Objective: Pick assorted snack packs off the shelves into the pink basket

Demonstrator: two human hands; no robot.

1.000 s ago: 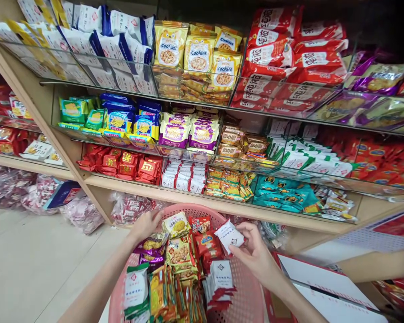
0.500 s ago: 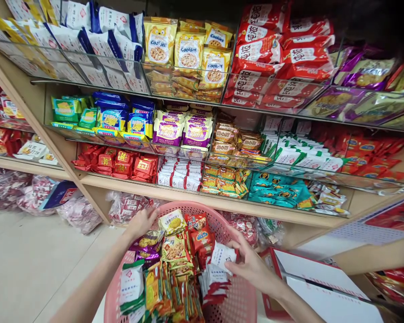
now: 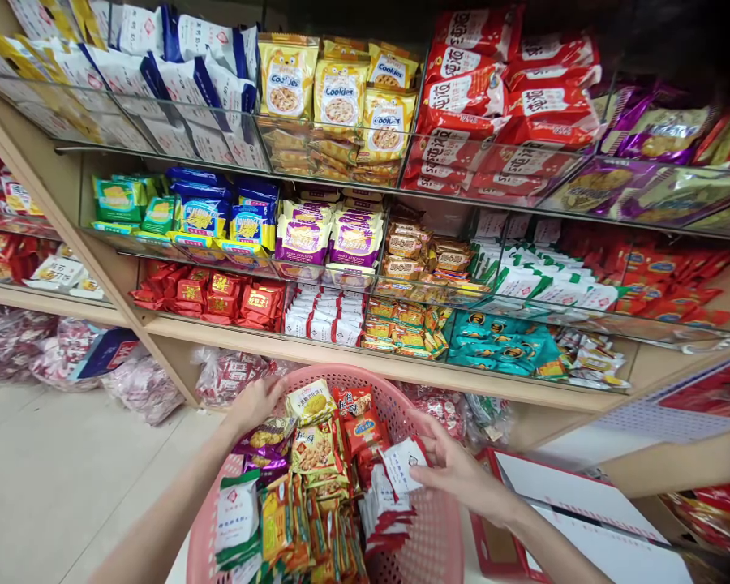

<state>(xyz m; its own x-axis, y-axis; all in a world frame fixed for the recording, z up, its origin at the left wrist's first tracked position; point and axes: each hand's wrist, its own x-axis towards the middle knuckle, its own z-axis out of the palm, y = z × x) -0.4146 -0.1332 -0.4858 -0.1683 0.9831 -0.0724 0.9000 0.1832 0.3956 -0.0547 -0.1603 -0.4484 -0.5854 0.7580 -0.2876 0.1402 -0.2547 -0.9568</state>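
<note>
My right hand point(image 3: 447, 462) pinches the edge of a small white snack packet point(image 3: 404, 465) with a red border, inside the right part of a pink plastic basket point(image 3: 433, 519). Just below it, similar white-and-red packets point(image 3: 384, 507) stand in a row. My left hand point(image 3: 256, 405) grips the basket's far-left rim, its fingertips partly hidden behind that edge. Within the basket lie purple packets point(image 3: 266, 442), yellow-and-red packets point(image 3: 317, 448), red packets point(image 3: 365, 430), green-and-white packets point(image 3: 237, 515) and a row of orange-and-green packets point(image 3: 285, 519).
Behind the basket rise shelves with clear fronts point(image 3: 341, 182), filled with wrapped biscuits. Plastic bags of packets point(image 3: 234, 377) sit under the lowest shelf board point(image 3: 316, 357). An open red-and-white carton point(image 3: 577, 503) stands at the right. Tiled floor point(image 3: 115, 478) lies at the left.
My right hand has shifted slightly right and turned the white packet, which is now tilted more. My left hand stays on the rim.
</note>
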